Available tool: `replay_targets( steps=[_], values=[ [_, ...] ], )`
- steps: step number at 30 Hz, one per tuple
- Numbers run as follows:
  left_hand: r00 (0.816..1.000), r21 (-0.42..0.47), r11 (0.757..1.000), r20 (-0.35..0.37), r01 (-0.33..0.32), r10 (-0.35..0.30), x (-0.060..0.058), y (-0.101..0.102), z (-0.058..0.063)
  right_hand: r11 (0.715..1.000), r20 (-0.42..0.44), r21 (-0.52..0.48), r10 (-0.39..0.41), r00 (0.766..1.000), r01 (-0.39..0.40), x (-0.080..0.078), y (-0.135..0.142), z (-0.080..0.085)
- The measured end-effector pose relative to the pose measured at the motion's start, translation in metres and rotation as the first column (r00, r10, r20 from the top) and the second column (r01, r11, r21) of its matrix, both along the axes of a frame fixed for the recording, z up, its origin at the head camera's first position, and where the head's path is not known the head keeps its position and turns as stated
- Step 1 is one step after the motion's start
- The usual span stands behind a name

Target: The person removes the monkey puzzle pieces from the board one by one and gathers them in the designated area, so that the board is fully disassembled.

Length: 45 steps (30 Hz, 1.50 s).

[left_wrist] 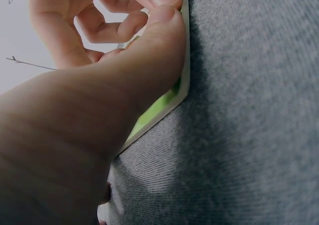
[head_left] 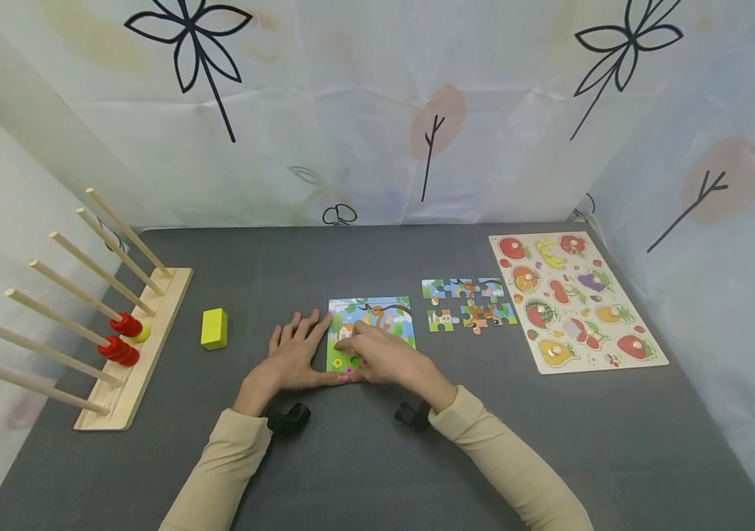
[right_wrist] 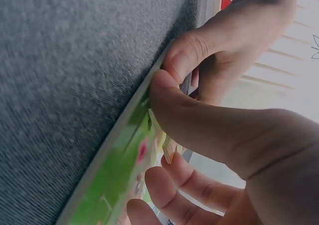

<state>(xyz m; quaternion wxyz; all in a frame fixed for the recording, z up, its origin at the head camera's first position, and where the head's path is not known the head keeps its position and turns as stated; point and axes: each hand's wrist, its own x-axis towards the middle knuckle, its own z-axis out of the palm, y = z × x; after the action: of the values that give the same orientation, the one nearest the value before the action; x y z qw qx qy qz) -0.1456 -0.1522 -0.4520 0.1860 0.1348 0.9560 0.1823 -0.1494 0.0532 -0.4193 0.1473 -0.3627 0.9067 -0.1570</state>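
A square jigsaw puzzle board (head_left: 409, 330) with a bright animal scene lies on the grey table. My left hand (head_left: 293, 355) rests at its left side, fingers spread and straight, thumb along the near edge. Over the lower part of the board, my right hand (head_left: 391, 355) has its fingers bent down toward the picture. In the right wrist view a small puzzle piece (right_wrist: 168, 149) stands tilted between the right thumb and fingertips. Both thumbs meet at the board's near rim (right_wrist: 107, 158). Part of the picture is hidden under the right hand.
Loose puzzle pieces (head_left: 477, 317), some joined, lie right of the board. Beyond them is a fruit-picture board (head_left: 530, 324). At left stand a yellow block (head_left: 214, 329) and a wooden peg rack (head_left: 125, 387) with red and yellow beads. A patterned cloth (head_left: 351, 147) hangs behind.
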Motion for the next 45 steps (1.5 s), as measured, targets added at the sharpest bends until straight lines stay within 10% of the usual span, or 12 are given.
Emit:
replay_targets(
  steps=[21, 45],
  values=[
    [1.000, 0.014, 1.000, -0.003, -0.009, 0.009, 0.002, 0.000, 0.000, 0.998, -0.002, -0.028, -0.053, 0.999, 0.053, -0.005, 0.015, 0.011],
    [1.000, 0.014, 1.000, 0.016, -0.009, 0.009, 0.001, 0.000, 0.001, 0.985, -0.011, -0.035, -0.172, 0.985, 0.171, -0.010, 0.134, 0.019]
  ],
)
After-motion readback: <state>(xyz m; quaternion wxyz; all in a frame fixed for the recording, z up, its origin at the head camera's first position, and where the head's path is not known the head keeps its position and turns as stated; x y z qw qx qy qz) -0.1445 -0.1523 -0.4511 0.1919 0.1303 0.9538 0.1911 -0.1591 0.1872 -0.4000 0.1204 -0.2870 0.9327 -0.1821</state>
